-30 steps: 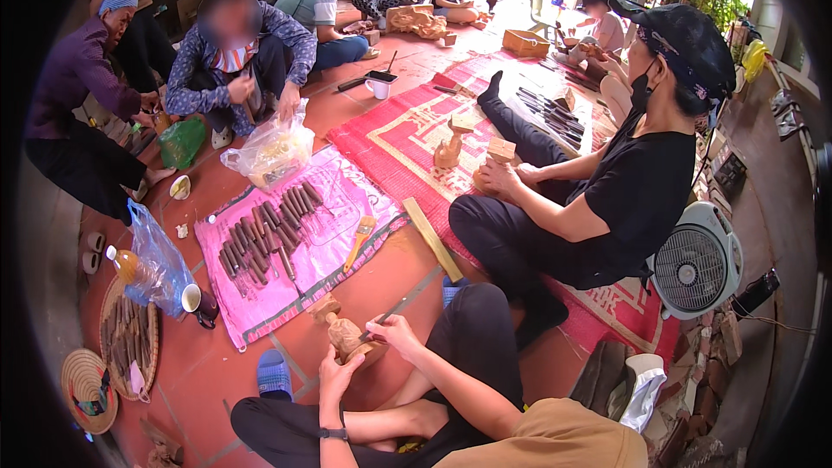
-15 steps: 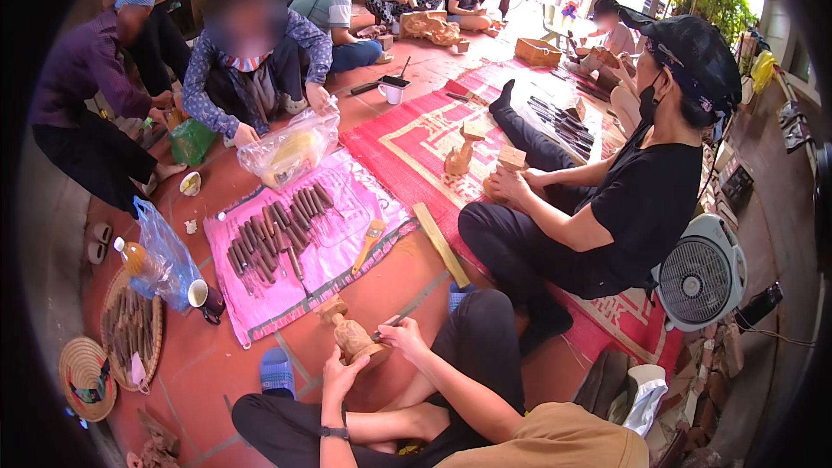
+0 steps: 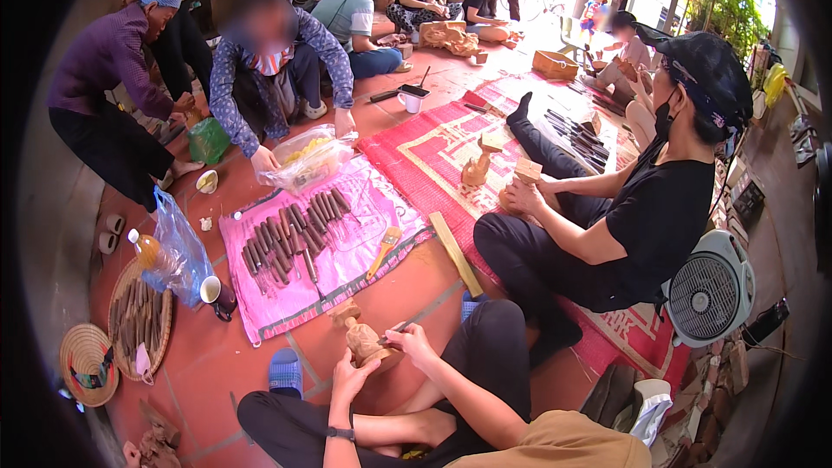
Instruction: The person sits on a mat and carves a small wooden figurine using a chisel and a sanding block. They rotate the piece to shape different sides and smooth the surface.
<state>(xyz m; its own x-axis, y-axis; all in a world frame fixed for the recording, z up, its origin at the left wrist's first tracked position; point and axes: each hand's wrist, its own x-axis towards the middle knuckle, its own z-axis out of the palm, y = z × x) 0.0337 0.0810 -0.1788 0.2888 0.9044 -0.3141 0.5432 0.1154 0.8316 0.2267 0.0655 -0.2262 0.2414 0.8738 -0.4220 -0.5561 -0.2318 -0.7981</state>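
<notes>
A pale carved wooden figure [image 3: 365,342], with a blocky upper part, is tilted over my lap. My left hand [image 3: 350,376] is closed around its lower side, near the base. In my right hand [image 3: 414,345] is a slim, dark carving tool [image 3: 392,334], held in a pinch. Its tip meets or nearly meets the figure; the exact contact is too small to make out. Ahead, a pink cloth [image 3: 260,312] bears several dark-handled chisels [image 3: 290,238] and a flat brush [image 3: 384,253].
A wooden strip [image 3: 454,253] lies beside the red mat [image 3: 407,152]. To the right, a person in black holds a wooden block [image 3: 528,171] near a grey fan [image 3: 709,288]. At left are a tool basket [image 3: 139,321], a cup [image 3: 213,291] and a blue bag [image 3: 184,251].
The view has shifted slightly, moving the scene right and down. The person across has lowered the plastic bag, exposing a tub with yellow contents. My hands keep their hold on the figure and tool.
</notes>
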